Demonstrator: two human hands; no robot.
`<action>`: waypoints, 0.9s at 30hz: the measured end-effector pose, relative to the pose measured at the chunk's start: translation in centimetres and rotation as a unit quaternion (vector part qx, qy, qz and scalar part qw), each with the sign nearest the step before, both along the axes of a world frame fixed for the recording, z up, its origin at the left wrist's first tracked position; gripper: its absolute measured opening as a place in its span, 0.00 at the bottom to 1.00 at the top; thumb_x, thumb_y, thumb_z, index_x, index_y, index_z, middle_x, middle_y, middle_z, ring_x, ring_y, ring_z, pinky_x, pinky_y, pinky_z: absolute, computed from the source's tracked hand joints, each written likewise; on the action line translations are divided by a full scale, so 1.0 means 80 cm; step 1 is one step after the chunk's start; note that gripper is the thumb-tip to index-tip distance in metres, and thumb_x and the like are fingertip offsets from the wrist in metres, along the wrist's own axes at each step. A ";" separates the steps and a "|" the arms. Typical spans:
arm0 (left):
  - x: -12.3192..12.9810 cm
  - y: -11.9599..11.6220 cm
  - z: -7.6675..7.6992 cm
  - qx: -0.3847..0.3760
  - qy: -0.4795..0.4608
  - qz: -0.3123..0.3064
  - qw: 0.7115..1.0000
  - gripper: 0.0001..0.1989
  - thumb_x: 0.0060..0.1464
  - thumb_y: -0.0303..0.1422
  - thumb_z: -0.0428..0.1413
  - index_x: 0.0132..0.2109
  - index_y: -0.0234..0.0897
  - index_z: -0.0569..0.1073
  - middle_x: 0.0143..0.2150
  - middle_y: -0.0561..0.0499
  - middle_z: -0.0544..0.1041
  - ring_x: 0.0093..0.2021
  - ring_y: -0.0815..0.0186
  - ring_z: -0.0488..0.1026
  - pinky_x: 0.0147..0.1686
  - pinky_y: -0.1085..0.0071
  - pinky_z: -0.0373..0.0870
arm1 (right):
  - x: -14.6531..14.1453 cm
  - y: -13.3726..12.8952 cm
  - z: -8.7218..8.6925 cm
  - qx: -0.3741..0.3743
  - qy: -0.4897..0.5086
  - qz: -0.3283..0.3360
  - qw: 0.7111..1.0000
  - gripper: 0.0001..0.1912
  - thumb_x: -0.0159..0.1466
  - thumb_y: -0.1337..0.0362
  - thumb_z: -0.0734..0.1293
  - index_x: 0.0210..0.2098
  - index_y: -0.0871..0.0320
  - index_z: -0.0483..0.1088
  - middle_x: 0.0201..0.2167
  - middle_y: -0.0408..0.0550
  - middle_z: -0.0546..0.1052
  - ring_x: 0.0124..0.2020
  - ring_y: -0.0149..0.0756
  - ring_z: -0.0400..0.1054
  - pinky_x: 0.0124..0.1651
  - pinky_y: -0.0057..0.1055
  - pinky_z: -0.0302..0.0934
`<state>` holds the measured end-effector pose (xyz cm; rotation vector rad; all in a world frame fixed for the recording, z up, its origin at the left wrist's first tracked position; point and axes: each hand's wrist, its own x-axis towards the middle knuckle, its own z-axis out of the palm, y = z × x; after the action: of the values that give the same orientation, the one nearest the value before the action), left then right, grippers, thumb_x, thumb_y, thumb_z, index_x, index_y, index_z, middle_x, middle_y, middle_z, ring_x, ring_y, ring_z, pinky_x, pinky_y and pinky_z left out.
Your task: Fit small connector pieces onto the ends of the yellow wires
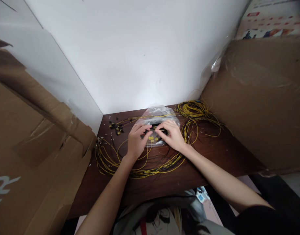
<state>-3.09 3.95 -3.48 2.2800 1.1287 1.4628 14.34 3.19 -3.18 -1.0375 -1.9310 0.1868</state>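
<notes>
My left hand [136, 140] is closed in a pinch on a small black piece [146, 132], possibly a connector. Fingertip to fingertip with it, my right hand [174, 135] pinches what looks like the end of a thin cable; the exact part is too small to make out. Beneath both hands lies a clear plastic bag [162, 112] with small yellow pieces [152, 139] and dark ones in it. A loop of yellow and black cables [150, 172] curves across the dark wooden table [140, 192] in front of my hands.
A coil of yellow cables [192, 109] lies at the back right. Black and yellow connectors [117, 128] are scattered at the back left, with tiny whitish bits around. Cardboard boxes flank the table, left [42, 147] and right [260, 98]; a white wall [140, 55] stands behind.
</notes>
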 end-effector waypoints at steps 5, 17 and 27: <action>0.002 -0.002 0.002 0.008 0.009 0.027 1.000 0.08 0.50 0.24 0.56 0.38 0.37 0.75 0.31 0.51 0.73 0.36 0.66 0.68 0.32 0.72 0.67 | -0.003 -0.002 0.000 -0.015 0.024 0.011 1.000 0.06 0.62 0.63 0.64 0.30 0.56 0.70 0.30 0.43 0.75 0.34 0.35 0.65 0.42 0.34 0.54; 0.004 -0.003 -0.001 0.004 0.012 0.075 0.997 0.06 0.50 0.25 0.55 0.36 0.36 0.75 0.33 0.50 0.73 0.36 0.66 0.68 0.30 0.74 0.66 | 0.002 0.002 0.003 0.001 -0.016 -0.110 0.994 0.07 0.60 0.61 0.66 0.27 0.55 0.71 0.30 0.42 0.76 0.39 0.40 0.65 0.49 0.42 0.48; 0.003 -0.003 -0.003 -0.009 0.052 0.058 0.997 0.07 0.55 0.31 0.54 0.36 0.36 0.76 0.30 0.50 0.74 0.34 0.66 0.68 0.35 0.69 0.66 | 0.001 -0.003 0.001 0.029 -0.063 -0.037 0.997 0.08 0.64 0.64 0.61 0.37 0.56 0.71 0.36 0.47 0.75 0.40 0.39 0.64 0.44 0.38 0.54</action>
<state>-2.86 3.71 -3.74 2.3383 1.3196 1.3802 14.46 2.97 -3.12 -1.1021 -1.9955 0.0231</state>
